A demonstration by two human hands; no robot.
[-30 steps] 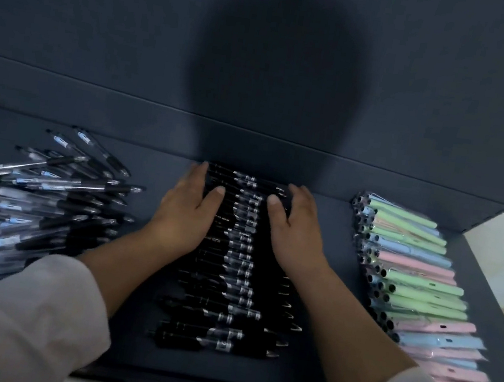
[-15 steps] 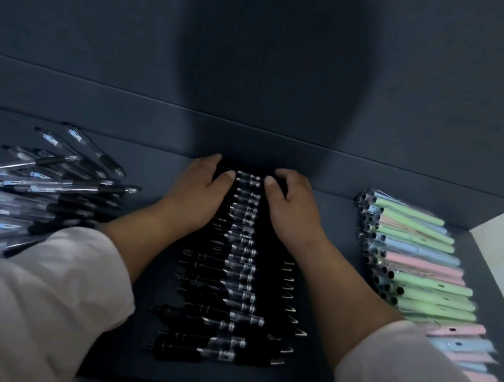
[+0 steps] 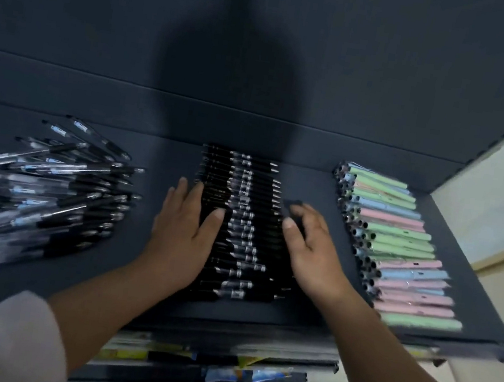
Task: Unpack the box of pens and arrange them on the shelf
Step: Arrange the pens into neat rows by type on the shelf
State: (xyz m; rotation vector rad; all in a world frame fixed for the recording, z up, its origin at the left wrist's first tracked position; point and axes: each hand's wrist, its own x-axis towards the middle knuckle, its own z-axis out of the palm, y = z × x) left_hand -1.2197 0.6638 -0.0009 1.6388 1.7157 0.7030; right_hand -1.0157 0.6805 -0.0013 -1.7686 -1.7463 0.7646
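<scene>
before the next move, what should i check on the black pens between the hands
1. Row of black plastic pens lying parallel on the dark grey shelf: ok.
2. Left hand flat on the row's left ends: ok.
3. Right hand grip at the tips: cannot tell, blurred.
4. Gap to the pastel green, pink and blue pens: ok.
5. Clear-barrelled pens tidy: not ok, loosely fanned.

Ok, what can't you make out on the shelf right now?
Head view only.
Black pens: ends hidden under left hand and right hand.
Right hand's fingers: blurred; grip unclear.
Clear pens: motion-blurred, cut off by left edge.
Pen print: too small.
Box: not in view.
</scene>
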